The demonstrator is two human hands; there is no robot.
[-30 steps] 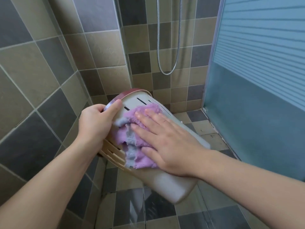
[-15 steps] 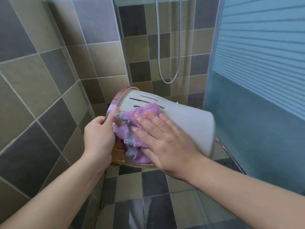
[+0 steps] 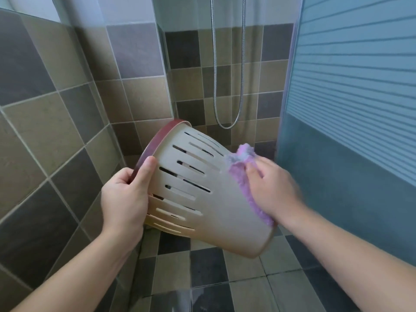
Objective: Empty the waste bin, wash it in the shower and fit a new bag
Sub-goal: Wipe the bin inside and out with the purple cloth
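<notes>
A beige slotted waste bin (image 3: 216, 206) with a dark red rim is held on its side in mid-air, rim to the upper left, base to the lower right. My left hand (image 3: 126, 199) grips the rim, thumb on the outer wall. My right hand (image 3: 272, 190) presses a purple and grey cloth (image 3: 243, 172) against the bin's side near the base. The fingers are blurred by motion, and whether they curl round the cloth is unclear. The bin's inside is hidden.
A metal shower hose (image 3: 227, 86) hangs in a loop on the tiled back wall. A frosted blue glass door (image 3: 349, 109) stands at the right, a tiled wall (image 3: 45, 131) at the left. Checked floor tiles (image 3: 207, 273) lie below.
My right hand has slid the cloth from near the rim along the bin's side towards the base. The bin has turned, so its slotted wall now faces me.
</notes>
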